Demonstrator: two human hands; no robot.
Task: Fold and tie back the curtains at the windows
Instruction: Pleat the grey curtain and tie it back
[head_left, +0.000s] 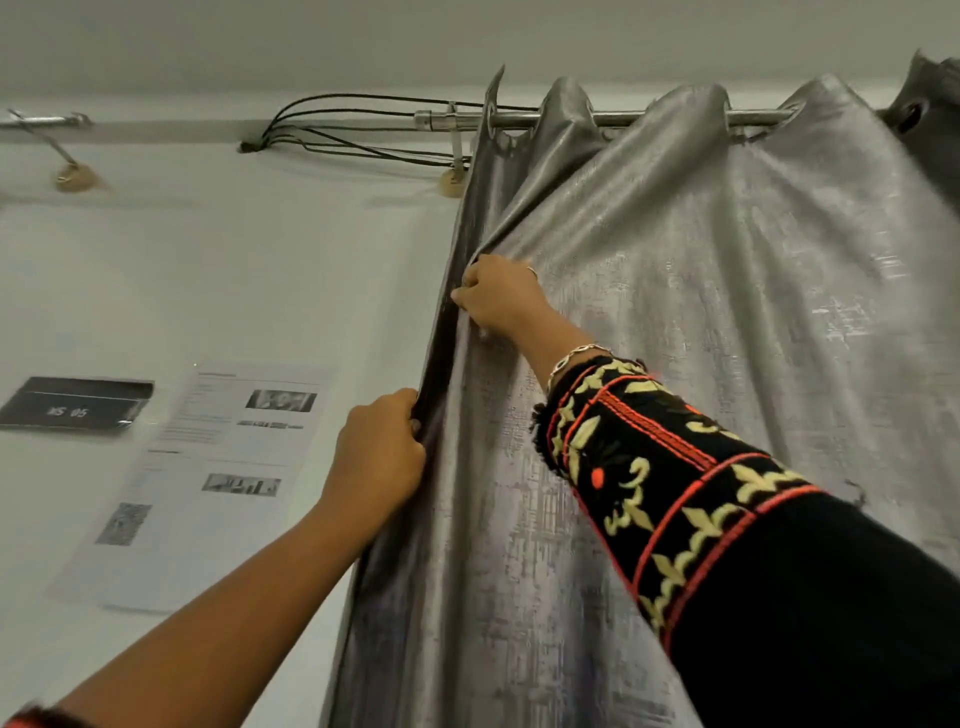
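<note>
Curling round the left edge of the grey curtain (701, 322), the fingers (402, 404) of the left hand (380, 452) grip it well below the rod (618, 119). The right hand (501, 297) pinches the same edge higher up, nearer the rod. The curtain hangs from the rod, its long axis vertical and its folds running downward.

Holds a grey curtain (675, 312) on a metal rod (621, 120); left of the curtain, wall (208, 260) bearing a printed sheet (208, 467) and black plaque (72, 404).
</note>
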